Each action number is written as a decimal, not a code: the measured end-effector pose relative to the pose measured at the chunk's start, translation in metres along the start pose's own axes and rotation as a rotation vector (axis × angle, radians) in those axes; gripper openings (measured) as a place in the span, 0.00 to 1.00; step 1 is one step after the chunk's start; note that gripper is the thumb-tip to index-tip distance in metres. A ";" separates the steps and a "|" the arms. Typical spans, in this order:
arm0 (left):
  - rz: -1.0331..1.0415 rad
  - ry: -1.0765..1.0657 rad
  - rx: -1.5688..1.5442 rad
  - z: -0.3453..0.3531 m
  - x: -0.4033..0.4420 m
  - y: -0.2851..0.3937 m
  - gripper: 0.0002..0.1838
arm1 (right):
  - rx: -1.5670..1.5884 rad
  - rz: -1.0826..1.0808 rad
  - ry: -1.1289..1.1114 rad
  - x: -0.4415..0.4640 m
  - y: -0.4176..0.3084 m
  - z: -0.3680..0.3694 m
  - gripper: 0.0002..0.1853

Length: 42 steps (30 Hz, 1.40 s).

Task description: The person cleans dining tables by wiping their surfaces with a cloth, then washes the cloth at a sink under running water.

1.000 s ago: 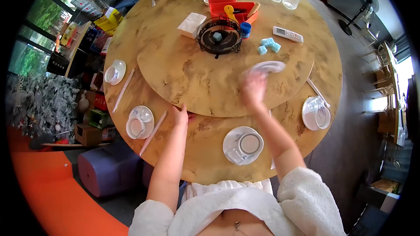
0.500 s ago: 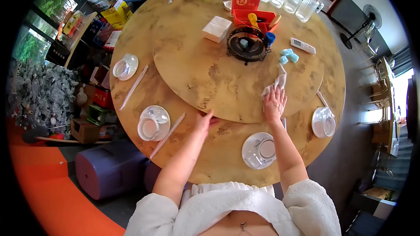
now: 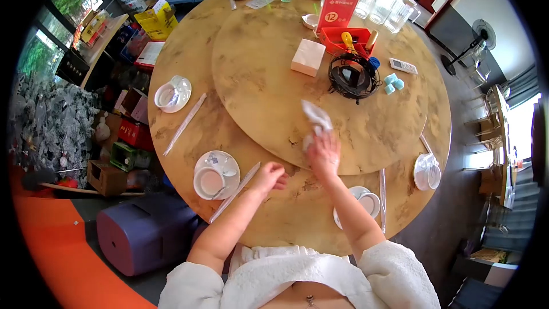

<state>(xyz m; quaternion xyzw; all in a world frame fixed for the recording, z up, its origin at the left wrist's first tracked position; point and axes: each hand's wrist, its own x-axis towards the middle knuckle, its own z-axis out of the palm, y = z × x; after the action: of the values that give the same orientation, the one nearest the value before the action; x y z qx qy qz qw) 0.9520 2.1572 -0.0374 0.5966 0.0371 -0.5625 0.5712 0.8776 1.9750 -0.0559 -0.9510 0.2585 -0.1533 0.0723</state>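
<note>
My right hand [image 3: 324,151] lies palm down near the front edge of the round turntable [image 3: 257,80], fingers on a crumpled white cloth [image 3: 316,115] that sticks out ahead of them. My left hand [image 3: 270,177] holds nothing; its fingers are loosely bent and apart, just short of the turntable's edge. Close to it are a wrapped pair of chopsticks [image 3: 234,193] and a plate with a bowl [image 3: 209,182]. Under my right forearm, another bowl [image 3: 370,205] on a plate is partly hidden.
On the turntable stand a napkin stack [image 3: 307,57], a black burner stand [image 3: 353,77], a red box [image 3: 337,37], a number 12 sign [image 3: 335,11], a remote [image 3: 403,66] and pale blue cubes [image 3: 393,83]. Glass jugs [image 3: 400,14] line the back. A purple stool [image 3: 143,232] is lower left.
The turntable has turned, carrying the napkins, burner stand and box rightward. My right hand and the cloth have moved left. My left hand has come off the turntable's edge, toward me.
</note>
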 end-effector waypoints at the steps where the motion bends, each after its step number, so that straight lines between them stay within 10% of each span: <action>1: 0.078 0.055 -0.001 -0.007 -0.001 0.007 0.22 | -0.029 0.099 0.050 -0.004 0.012 -0.003 0.22; 6: 0.178 0.321 -0.097 -0.019 0.011 0.021 0.28 | -0.100 0.323 -0.029 0.021 -0.035 0.021 0.25; 10: 0.325 0.374 -0.194 -0.030 0.038 0.025 0.31 | 0.135 -0.261 -0.064 0.048 -0.113 0.051 0.24; 13: 0.527 0.729 -0.048 -0.050 0.069 0.039 0.25 | 0.248 -0.297 -0.055 0.043 -0.104 0.024 0.23; 20: 0.355 0.794 -0.100 -0.062 0.112 0.021 0.17 | 0.171 -0.227 -0.019 -0.001 -0.049 0.001 0.22; 30: 0.057 0.142 -0.270 0.035 0.049 -0.014 0.12 | -0.105 0.547 0.089 -0.008 0.001 -0.003 0.26; 33: -0.087 -0.105 -0.260 0.053 0.039 -0.023 0.12 | -0.497 0.288 -0.294 0.027 -0.037 0.029 0.27; 35: -0.138 -0.134 -0.130 0.058 0.023 -0.016 0.12 | -0.088 -0.102 0.019 0.043 -0.060 0.058 0.25; 39: -0.283 -0.259 0.317 0.023 0.008 0.017 0.12 | 0.174 -0.234 -0.009 0.052 -0.086 0.031 0.23; 42: 0.046 -0.067 0.337 -0.013 -0.003 0.071 0.10 | 0.071 -0.170 -0.069 0.026 -0.023 0.014 0.26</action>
<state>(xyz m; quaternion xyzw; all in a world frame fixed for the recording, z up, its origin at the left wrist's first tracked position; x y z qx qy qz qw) 1.0085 2.1441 0.0066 0.6655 -0.0907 -0.5672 0.4766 0.9140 1.9824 -0.0575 -0.9711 0.1684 -0.1353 0.1015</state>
